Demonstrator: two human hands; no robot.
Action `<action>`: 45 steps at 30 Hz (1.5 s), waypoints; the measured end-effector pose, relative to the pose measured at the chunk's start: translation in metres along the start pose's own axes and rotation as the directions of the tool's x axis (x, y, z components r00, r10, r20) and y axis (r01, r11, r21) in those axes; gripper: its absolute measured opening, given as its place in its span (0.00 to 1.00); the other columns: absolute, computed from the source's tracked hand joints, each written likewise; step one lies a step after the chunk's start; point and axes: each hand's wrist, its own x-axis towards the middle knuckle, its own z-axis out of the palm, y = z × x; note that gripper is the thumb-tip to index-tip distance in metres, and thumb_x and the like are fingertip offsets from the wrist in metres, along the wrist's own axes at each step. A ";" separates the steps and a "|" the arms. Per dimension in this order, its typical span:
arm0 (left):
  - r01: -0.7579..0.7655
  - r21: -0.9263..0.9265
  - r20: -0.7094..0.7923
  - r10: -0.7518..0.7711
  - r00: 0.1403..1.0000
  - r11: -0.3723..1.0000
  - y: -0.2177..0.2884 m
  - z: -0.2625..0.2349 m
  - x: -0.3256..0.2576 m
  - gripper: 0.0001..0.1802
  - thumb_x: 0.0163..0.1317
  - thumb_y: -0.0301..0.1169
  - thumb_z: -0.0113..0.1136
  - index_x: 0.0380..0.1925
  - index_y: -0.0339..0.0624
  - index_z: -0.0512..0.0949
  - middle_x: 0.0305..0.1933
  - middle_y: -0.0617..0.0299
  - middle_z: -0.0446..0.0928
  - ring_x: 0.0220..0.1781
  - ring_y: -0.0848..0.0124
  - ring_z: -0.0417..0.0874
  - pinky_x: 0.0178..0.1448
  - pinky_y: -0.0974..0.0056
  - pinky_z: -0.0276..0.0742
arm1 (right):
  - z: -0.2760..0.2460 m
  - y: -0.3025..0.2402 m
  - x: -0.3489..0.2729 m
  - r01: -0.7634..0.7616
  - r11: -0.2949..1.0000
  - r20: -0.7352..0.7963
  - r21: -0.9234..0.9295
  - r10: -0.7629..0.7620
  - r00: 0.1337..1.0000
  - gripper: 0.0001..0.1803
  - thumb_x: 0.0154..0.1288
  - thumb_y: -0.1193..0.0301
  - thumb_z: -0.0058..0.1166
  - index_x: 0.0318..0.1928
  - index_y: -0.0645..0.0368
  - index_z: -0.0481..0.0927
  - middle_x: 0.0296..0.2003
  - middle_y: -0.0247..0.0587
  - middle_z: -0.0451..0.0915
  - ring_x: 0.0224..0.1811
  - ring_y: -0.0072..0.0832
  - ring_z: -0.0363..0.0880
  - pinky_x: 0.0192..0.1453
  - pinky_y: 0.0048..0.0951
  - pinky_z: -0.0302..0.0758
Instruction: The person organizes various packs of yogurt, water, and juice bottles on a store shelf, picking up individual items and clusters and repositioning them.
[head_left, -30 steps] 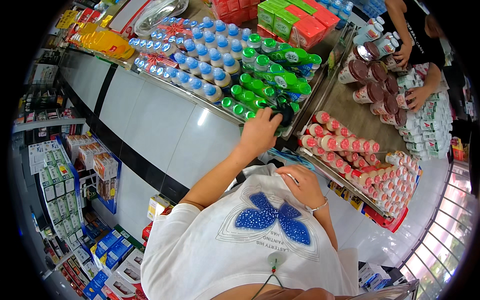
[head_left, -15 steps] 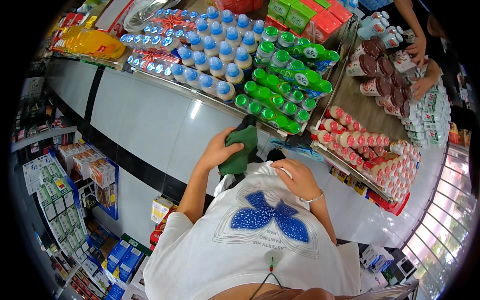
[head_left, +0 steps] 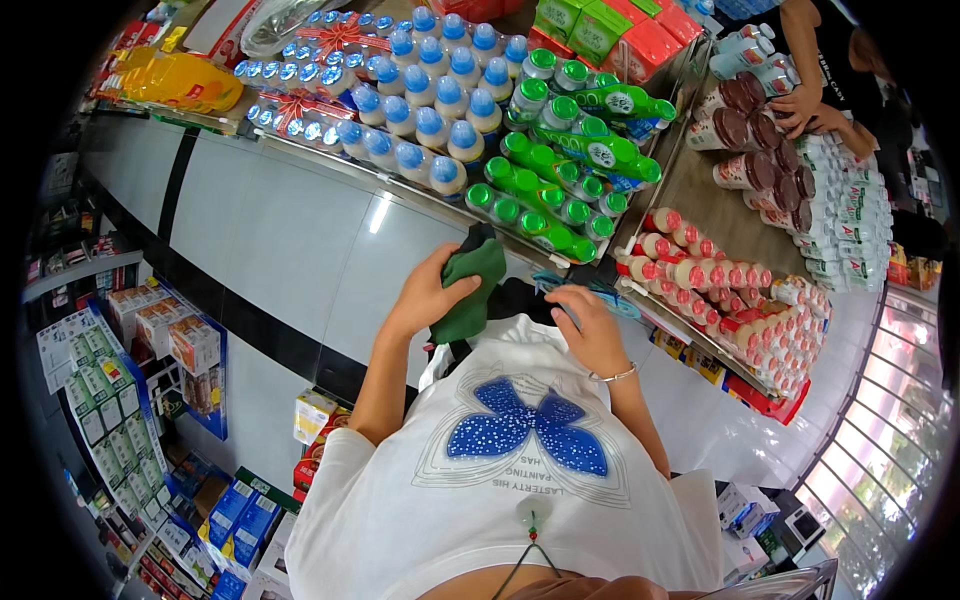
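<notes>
My left hand (head_left: pixel 425 295) is closed round a folded dark green cloth (head_left: pixel 470 285) with a black part at its far end. The cloth is held in front of my waist, just short of the drinks display. To its right, my right hand (head_left: pixel 588 325) hovers by the hem of my white T-shirt (head_left: pixel 520 510). Its fingers are loosely bent, with the thumb apart from them, and nothing shows in its grasp. A bracelet (head_left: pixel 613 375) circles the right wrist.
Ahead stands a display table with blue-capped bottles (head_left: pixel 430 127), green-capped bottle packs (head_left: pixel 560 190) and red-capped bottles (head_left: pixel 690 265). Another person's hands (head_left: pixel 800 110) touch brown-lidded cups (head_left: pixel 755 130) at the far right. Shelves of boxed goods (head_left: pixel 110 420) line the left.
The cloth and my left hand have shifted slightly left. My right hand has lifted off the shirt hem. The other person's hands have drawn together and moved farther back.
</notes>
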 end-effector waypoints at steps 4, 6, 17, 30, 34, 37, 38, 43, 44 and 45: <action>0.082 -0.024 -0.025 -0.082 0.996 0.996 0.002 0.003 -0.014 0.27 0.58 0.37 0.66 0.55 0.34 0.74 0.45 0.50 0.81 0.46 0.61 0.83 0.52 0.61 0.77 | -0.009 0.001 0.024 0.087 0.991 -0.091 -0.105 -0.097 0.991 0.14 0.64 0.71 0.57 0.51 0.55 0.79 0.54 0.44 0.76 0.56 0.45 0.74 0.59 0.40 0.73; 0.084 0.064 -0.075 -0.079 0.994 0.994 0.003 0.006 -0.019 0.28 0.58 0.37 0.66 0.55 0.34 0.74 0.45 0.50 0.81 0.47 0.61 0.83 0.53 0.61 0.77 | -0.012 0.003 0.038 0.124 0.974 -0.143 -0.189 -0.152 0.978 0.18 0.61 0.72 0.59 0.53 0.57 0.78 0.55 0.46 0.75 0.56 0.45 0.73 0.60 0.41 0.72; 0.072 0.054 -0.014 -0.071 0.997 0.996 -0.010 0.002 -0.019 0.30 0.58 0.38 0.67 0.57 0.33 0.73 0.47 0.48 0.80 0.48 0.59 0.82 0.54 0.60 0.76 | 0.025 0.010 0.087 0.008 0.810 -0.141 -0.587 -0.111 0.984 0.34 0.51 0.66 0.68 0.59 0.58 0.73 0.47 0.42 0.74 0.51 0.38 0.73 0.58 0.38 0.72; 0.069 0.208 0.040 -0.079 0.996 0.976 -0.014 -0.067 0.009 0.29 0.59 0.41 0.66 0.57 0.37 0.73 0.49 0.47 0.81 0.51 0.54 0.83 0.55 0.58 0.76 | 0.036 0.012 0.088 0.051 0.840 -0.284 -0.540 -0.239 0.929 0.30 0.50 0.67 0.68 0.55 0.57 0.75 0.49 0.40 0.78 0.52 0.41 0.74 0.55 0.40 0.73; -0.138 0.423 0.006 0.149 0.989 0.896 -0.001 -0.058 0.013 0.28 0.57 0.40 0.66 0.56 0.40 0.73 0.49 0.49 0.79 0.51 0.54 0.82 0.52 0.56 0.78 | -0.003 -0.030 0.050 -0.045 0.923 -0.339 -0.383 -0.095 0.936 0.32 0.49 0.68 0.70 0.56 0.59 0.75 0.49 0.44 0.80 0.53 0.43 0.75 0.56 0.42 0.73; -0.246 0.683 -0.016 0.351 0.936 0.687 0.022 -0.031 0.022 0.29 0.54 0.37 0.68 0.55 0.40 0.73 0.48 0.51 0.78 0.50 0.54 0.81 0.48 0.57 0.80 | -0.024 -0.039 0.009 -0.228 0.933 -0.524 -0.278 0.051 0.850 0.32 0.49 0.69 0.73 0.55 0.62 0.75 0.48 0.47 0.79 0.50 0.45 0.76 0.54 0.41 0.73; -0.254 0.759 -0.014 0.406 0.914 0.599 0.027 -0.020 0.028 0.29 0.53 0.36 0.68 0.55 0.40 0.72 0.47 0.51 0.78 0.50 0.54 0.81 0.46 0.57 0.81 | -0.030 -0.040 -0.004 -0.260 0.933 -0.564 -0.247 0.079 0.822 0.32 0.49 0.69 0.73 0.55 0.63 0.75 0.47 0.48 0.79 0.49 0.45 0.77 0.53 0.40 0.73; -0.154 0.957 0.071 0.313 0.947 0.247 -0.015 0.047 0.102 0.21 0.51 0.33 0.65 0.45 0.37 0.78 0.44 0.56 0.79 0.47 0.60 0.81 0.40 0.58 0.83 | -0.041 -0.052 -0.050 -0.369 0.923 -0.710 -0.108 0.189 0.678 0.30 0.49 0.74 0.72 0.54 0.66 0.75 0.42 0.49 0.78 0.43 0.44 0.78 0.48 0.38 0.74; -0.169 0.971 0.122 0.258 0.958 0.169 -0.012 0.060 0.109 0.19 0.50 0.33 0.64 0.43 0.37 0.80 0.44 0.56 0.80 0.46 0.61 0.81 0.39 0.59 0.84 | -0.039 -0.049 -0.060 -0.383 0.916 -0.709 -0.120 0.191 0.679 0.30 0.49 0.74 0.72 0.53 0.66 0.76 0.41 0.48 0.78 0.43 0.43 0.77 0.47 0.38 0.74; -0.232 0.956 0.189 0.230 0.955 0.178 -0.009 0.073 0.112 0.17 0.50 0.33 0.64 0.41 0.38 0.81 0.43 0.56 0.80 0.46 0.61 0.81 0.38 0.58 0.83 | -0.038 -0.049 -0.067 -0.406 0.909 -0.707 -0.098 0.224 0.671 0.30 0.49 0.74 0.72 0.53 0.66 0.76 0.40 0.48 0.78 0.43 0.43 0.77 0.47 0.38 0.74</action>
